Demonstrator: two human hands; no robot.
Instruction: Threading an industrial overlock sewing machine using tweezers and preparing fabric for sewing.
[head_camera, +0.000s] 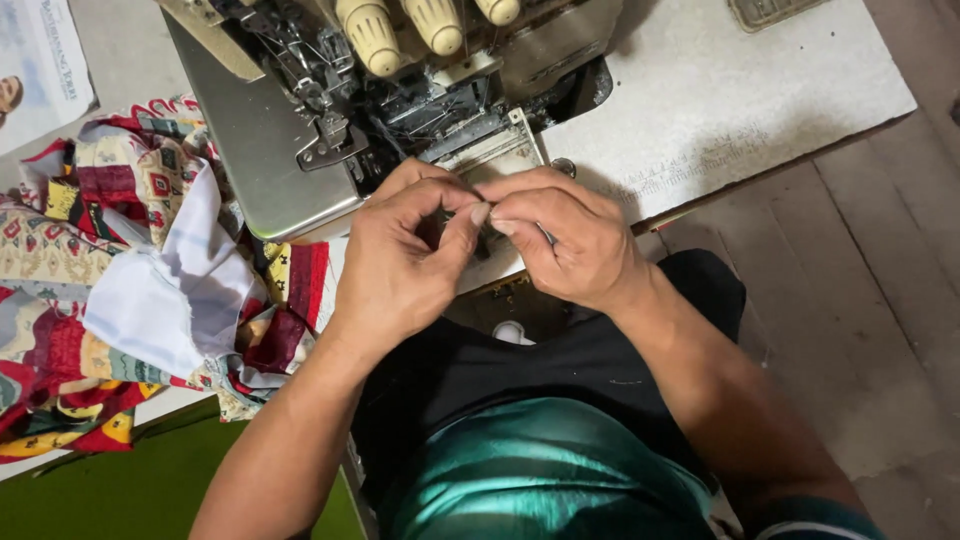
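Note:
My left hand (405, 255) and my right hand (565, 240) meet at the front edge of the sewing table, fingertips pinched together over something small and dark that I cannot make out. A thin metal piece shows under the right fingers. Just beyond them stands an overlock sewing machine (300, 130) with a grey metal bed, open looper area and several cream thread cones (370, 35) on top.
A heap of patterned red, yellow and white fabric (130, 270) lies to the left of the machine. The white tabletop (720, 90) stretches right. Green cloth (120, 490) lies at the lower left. A wooden floor (870, 300) is on the right. My lap shows teal fabric (540, 470).

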